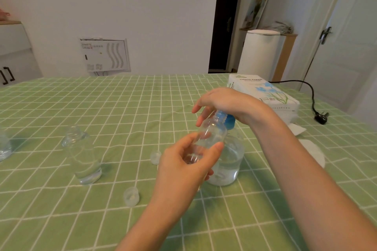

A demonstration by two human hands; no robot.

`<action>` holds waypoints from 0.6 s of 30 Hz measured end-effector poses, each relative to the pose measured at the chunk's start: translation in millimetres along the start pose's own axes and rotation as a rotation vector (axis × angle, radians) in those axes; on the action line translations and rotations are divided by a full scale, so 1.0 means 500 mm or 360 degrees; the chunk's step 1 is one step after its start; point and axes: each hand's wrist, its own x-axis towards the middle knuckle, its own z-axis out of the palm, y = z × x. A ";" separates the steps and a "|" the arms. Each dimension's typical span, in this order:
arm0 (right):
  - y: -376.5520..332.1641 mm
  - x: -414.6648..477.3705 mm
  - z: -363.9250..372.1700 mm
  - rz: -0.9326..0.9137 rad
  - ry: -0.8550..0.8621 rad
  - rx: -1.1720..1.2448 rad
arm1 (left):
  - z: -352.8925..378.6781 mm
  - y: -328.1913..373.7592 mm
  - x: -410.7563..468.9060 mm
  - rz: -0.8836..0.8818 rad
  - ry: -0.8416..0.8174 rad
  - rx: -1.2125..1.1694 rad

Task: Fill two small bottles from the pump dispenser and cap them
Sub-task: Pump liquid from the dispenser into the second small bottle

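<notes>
1. On the green checked tablecloth (122, 108), at nine o'clock from the pump dispenser (230, 161), the spare bottle (83, 159) stands upright and uncapped. I judge it is parked well apart from the hands to wait its turn. I cannot tell how much it holds.
2. Two loose caps lie between that bottle and the hands, the near cap (131, 196) at eight o'clock and the far cap (155, 157) at nine. Both are off, leaving the necks free for filling, and both are within easy reach.
3. On my remote feed, the left hand (183, 165) grasps the held bottle (212, 134) low down, with thumb and fingers curled round it. It tilts the bottle toward one o'clock so the mouth meets the blue pump head (229, 121).
4. The right hand (224, 102) lies palm-down on that pump head, fingers loose and draped, clenched round nothing. By my reading it is placed to press. Filling looks under way, and no bottle is capped.
5. A tissue box (265, 93) at one o'clock and a plug (321, 118) at two lie clear of the work.
</notes>
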 end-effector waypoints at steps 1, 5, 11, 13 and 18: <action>0.001 0.000 0.000 -0.0004 0.0013 -0.0017 | 0.001 0.000 -0.001 -0.0003 0.0002 0.0003; 0.002 0.002 0.000 0.0003 0.0051 -0.0033 | 0.003 -0.004 0.003 -0.0031 0.0006 -0.0025; -0.016 0.003 -0.017 0.0087 0.0077 -0.0148 | 0.005 0.003 0.005 -0.0012 -0.0007 -0.0067; -0.020 0.001 -0.020 0.0100 0.0064 -0.0165 | 0.006 0.007 0.006 0.0003 -0.0005 -0.0092; -0.018 -0.001 -0.012 0.0109 0.0036 -0.0093 | 0.009 0.006 0.006 0.0034 0.0008 -0.0077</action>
